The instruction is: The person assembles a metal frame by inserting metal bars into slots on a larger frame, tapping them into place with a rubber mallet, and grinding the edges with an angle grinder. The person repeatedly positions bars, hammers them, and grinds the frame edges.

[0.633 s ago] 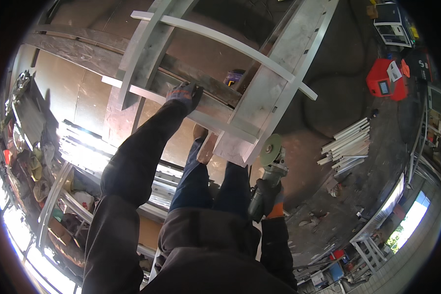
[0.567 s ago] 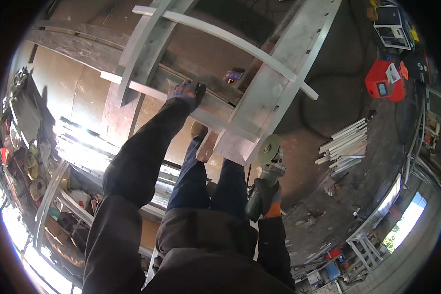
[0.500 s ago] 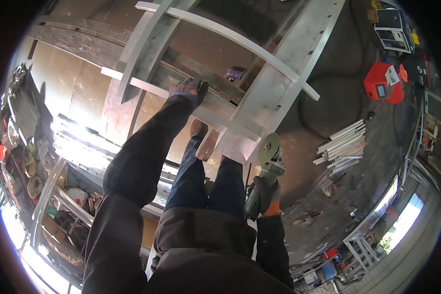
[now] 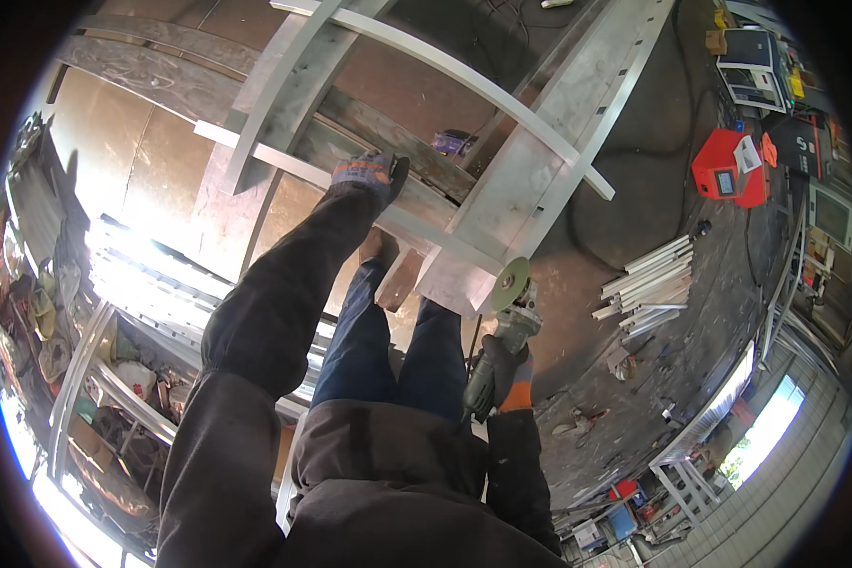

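My left hand [image 4: 364,173], in a grey and orange glove, is closed over a straight square metal bar [image 4: 445,244] of the frame; its fingertips are partly hidden. In my right hand [image 4: 507,371], in a dark glove with an orange cuff, is a grey-green angle grinder [image 4: 518,325], gripped round its body. The grinder's greenish disc [image 4: 511,284] stands close to the right end of that bar; whether they touch I cannot tell. Under the bar's right end lies a wide pale metal plate [image 4: 502,194]. A long curved metal bar [image 4: 464,80] crosses farther back.
A purple-and-dark object [image 4: 452,143] sits inside the frame. On the floor to the right lies a stack of metal tubes [image 4: 646,284], with a red machine [image 4: 722,172] beyond and dark cables [image 4: 577,227] nearby. Mixed scrap [image 4: 43,322] is piled at the far left.
The view has turned slightly, so things on the right sit a little farther left. My left hand has shifted slightly right along the bar. The grinder stays by the bar's end.
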A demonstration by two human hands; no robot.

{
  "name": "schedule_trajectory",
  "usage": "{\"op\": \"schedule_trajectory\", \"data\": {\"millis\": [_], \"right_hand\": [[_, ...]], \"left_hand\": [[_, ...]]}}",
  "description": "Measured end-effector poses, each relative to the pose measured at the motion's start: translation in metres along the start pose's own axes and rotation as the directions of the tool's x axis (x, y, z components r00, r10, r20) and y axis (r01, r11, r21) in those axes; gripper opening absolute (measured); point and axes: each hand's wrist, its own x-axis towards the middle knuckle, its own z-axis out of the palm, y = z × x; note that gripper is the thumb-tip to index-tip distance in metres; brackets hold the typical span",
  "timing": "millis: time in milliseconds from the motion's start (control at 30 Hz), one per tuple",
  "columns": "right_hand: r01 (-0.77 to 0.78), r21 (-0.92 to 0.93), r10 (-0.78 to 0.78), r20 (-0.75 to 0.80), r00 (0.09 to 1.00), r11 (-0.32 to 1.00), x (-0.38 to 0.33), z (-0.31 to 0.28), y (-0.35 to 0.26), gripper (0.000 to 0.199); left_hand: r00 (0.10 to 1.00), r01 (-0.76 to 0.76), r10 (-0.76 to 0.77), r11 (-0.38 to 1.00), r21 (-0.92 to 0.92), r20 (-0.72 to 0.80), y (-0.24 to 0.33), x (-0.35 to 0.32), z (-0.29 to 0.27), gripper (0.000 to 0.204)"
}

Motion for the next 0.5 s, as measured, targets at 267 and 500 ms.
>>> {"op": "schedule_trajectory", "data": {"millis": [267,500], "right_hand": [[-0.029,-0.027,0.027,-0.054,0.998,0.999,0.0026,0.0046,-0.0024,0.021],[-0.051,-0.01,0.05,-0.054,0.997,0.999,0.0024,0.0024,0.0023,0.02]], "left_hand": [[0.999,0.021,-0.022,1.0,0.007,0.05,0.0017,-0.0008,-0.005,0.052],[1.0,0.028,-0.028,0.999,0.017,-0.005,-0.001,0.0025,0.0024,0.049]]}}
